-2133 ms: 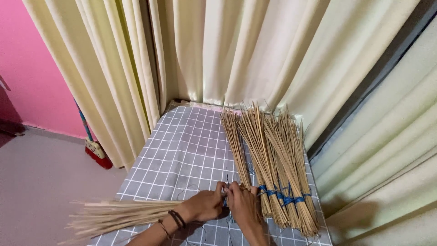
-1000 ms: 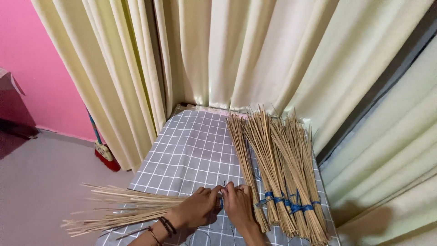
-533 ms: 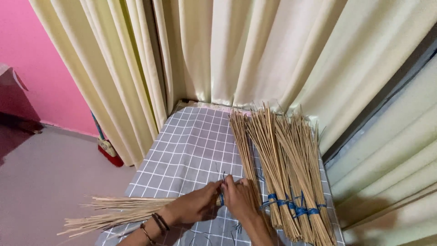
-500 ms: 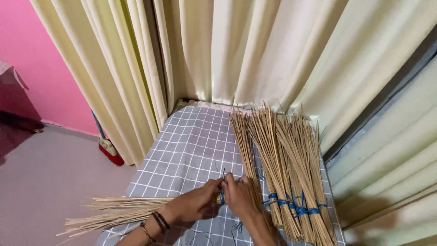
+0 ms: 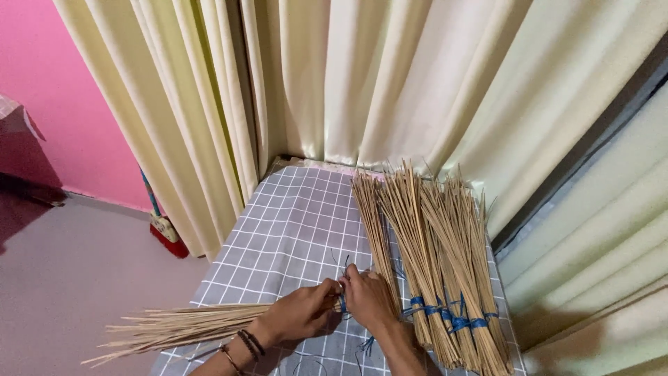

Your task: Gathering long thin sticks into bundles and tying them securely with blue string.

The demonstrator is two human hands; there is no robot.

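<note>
Checked table [image 5: 292,230] by curtain | my left hand [image 5: 299,317], right hand [image 5: 369,299] pinch blue tie [image 5: 342,303] on loose stick bundle [image 5: 188,327], left of tied bundles [image 5: 445,278] | risk: tie slips, sticks splay.

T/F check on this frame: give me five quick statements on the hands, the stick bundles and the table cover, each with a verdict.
1. Both hands, left hand and right hand, meet at a bundle of thin sticks. True.
2. That bundle points toward the curtain. False: it fans out to the left, past the table edge.
3. The tied bundles on the right carry blue ties. True.
4. The table cover is plain red. False: grey with a white grid.
5. The left wrist is bare. False: it wears dark bracelets.
</note>
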